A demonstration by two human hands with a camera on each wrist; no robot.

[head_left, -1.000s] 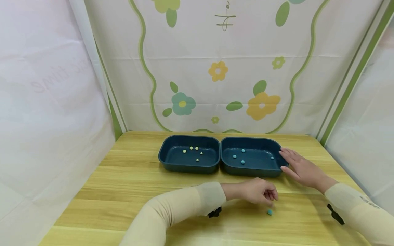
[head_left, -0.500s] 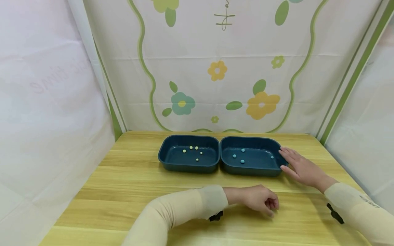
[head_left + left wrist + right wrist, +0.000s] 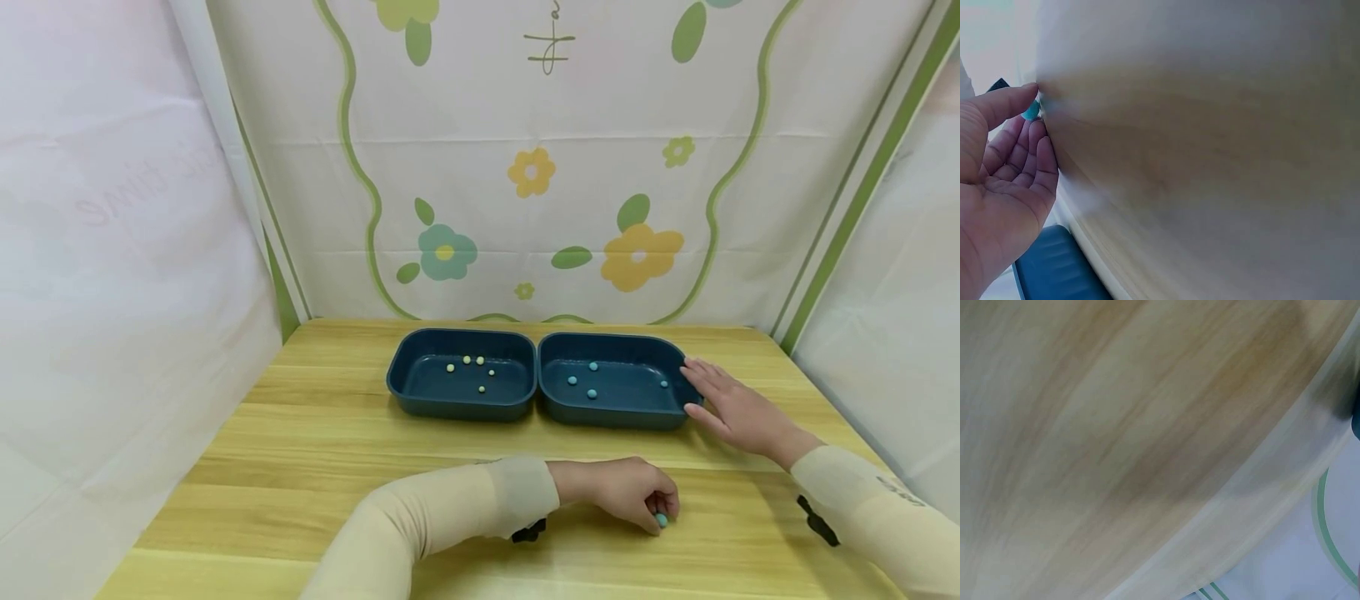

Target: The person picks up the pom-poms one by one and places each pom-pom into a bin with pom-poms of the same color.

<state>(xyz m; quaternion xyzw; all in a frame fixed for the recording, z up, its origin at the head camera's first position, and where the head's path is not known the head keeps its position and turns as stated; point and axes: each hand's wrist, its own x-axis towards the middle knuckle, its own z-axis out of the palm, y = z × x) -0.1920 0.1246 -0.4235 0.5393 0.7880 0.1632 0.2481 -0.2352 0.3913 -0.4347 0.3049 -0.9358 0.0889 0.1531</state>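
Observation:
My left hand is low over the wooden table, its thumb and curled fingers pinching a small teal ball. In the left wrist view the teal ball shows between the thumb tip and fingertips, right at the tabletop. My right hand has its fingers straight, with the fingertips at the right end of the right dark blue tray. Several light blue balls lie in that tray. The left dark blue tray holds several pale yellow balls.
The two trays stand side by side toward the back of the wooden table. Behind the table hangs a flower-printed cloth, and plain white cloth closes off both sides.
My left hand has shifted slightly toward the near edge and closed over the teal ball, which lay on the table beside its fingertips. The right hand has stayed at the tray.

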